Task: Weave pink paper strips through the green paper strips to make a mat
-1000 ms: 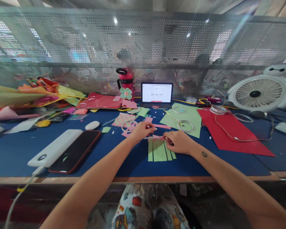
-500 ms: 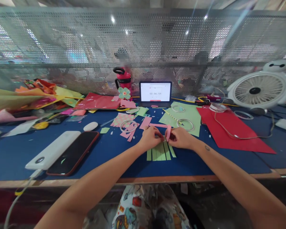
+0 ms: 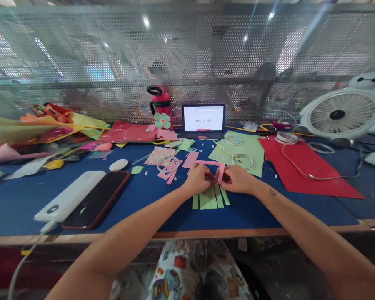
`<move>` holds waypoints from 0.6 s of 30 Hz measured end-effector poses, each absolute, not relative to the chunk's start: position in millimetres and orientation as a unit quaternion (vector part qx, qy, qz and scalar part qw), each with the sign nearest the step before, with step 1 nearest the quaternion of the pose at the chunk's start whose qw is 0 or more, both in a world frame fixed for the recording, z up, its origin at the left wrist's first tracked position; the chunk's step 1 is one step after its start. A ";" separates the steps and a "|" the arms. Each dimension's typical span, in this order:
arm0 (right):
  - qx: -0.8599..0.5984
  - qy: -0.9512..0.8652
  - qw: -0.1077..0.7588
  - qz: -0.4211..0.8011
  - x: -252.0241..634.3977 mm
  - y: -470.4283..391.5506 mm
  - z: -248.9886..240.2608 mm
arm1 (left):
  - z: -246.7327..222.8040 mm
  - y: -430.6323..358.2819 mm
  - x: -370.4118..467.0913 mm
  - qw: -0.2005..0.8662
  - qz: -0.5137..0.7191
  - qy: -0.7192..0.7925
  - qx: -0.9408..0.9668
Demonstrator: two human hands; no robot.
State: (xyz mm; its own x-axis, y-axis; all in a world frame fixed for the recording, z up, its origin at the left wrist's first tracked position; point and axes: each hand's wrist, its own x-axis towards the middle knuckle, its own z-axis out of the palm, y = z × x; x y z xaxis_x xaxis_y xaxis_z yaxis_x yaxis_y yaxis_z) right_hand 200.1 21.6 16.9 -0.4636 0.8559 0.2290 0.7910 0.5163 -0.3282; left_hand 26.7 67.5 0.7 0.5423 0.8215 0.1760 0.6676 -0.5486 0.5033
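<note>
Green paper cut into several strips lies on the blue table top, its strips fanning toward me. Over its far end my left hand has its fingers pinched together at the paper. Close beside it, my right hand pinches a pink paper strip that stands up between thumb and fingers. The fingertips of both hands nearly meet, and they hide where pink and green paper come together. Another pink strip lies just beyond the hands, near a pink rectangle.
A tablet showing a timer stands behind the hands. Tape rolls lie on green paper, with red paper and a white fan to the right. A phone and power bank lie left.
The camera view has shifted slightly. Both hands stay almost in the same place, with the left fingers moved very little.
</note>
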 end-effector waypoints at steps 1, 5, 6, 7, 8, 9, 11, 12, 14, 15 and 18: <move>-0.482 -0.852 0.184 0.085 200.3 21.9 16.3 | 0.9 67.2 26.7 0.191 0.198 0.432 0.859; -0.483 -0.853 0.180 0.086 201.7 23.6 13.1 | 0.0 67.1 27.0 0.181 0.195 0.421 0.867; -0.484 -0.852 0.180 0.088 201.9 23.9 12.7 | -0.5 67.4 27.1 0.179 0.195 0.420 0.868; -0.485 -0.851 0.180 0.089 202.1 24.0 12.6 | -0.9 67.7 27.1 0.178 0.195 0.418 0.869; -0.485 -0.851 0.181 0.090 202.1 23.9 12.8 | -1.3 68.1 27.0 0.178 0.195 0.417 0.870; -0.486 -0.850 0.182 0.090 202.1 23.7 13.1 | -1.6 68.5 27.0 0.178 0.195 0.416 0.870; -0.485 -0.849 0.185 0.094 201.8 23.1 14.0 | -1.7 69.1 26.8 0.181 0.192 0.418 0.870; -0.484 -0.850 0.186 0.096 201.7 22.8 14.3 | -1.6 69.1 26.8 0.181 0.189 0.420 0.869; -0.484 -0.849 0.187 0.097 201.6 22.5 14.4 | -0.9 68.4 26.9 0.178 0.182 0.429 0.867; -0.485 -0.849 0.185 0.095 201.6 22.5 14.3 | -0.6 67.9 27.1 0.175 0.178 0.432 0.866; -0.488 -0.849 0.182 0.088 201.3 22.2 14.7 | 0.3 65.7 27.9 0.163 0.170 0.436 0.869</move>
State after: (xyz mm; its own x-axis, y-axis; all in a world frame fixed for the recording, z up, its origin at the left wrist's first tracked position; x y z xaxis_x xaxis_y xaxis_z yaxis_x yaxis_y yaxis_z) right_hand 201.3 22.2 14.7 -0.4581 0.8607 0.2220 0.7965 0.5084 -0.3274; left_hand 27.9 65.7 0.3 0.5621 0.8126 0.1539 0.7015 -0.5670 0.4318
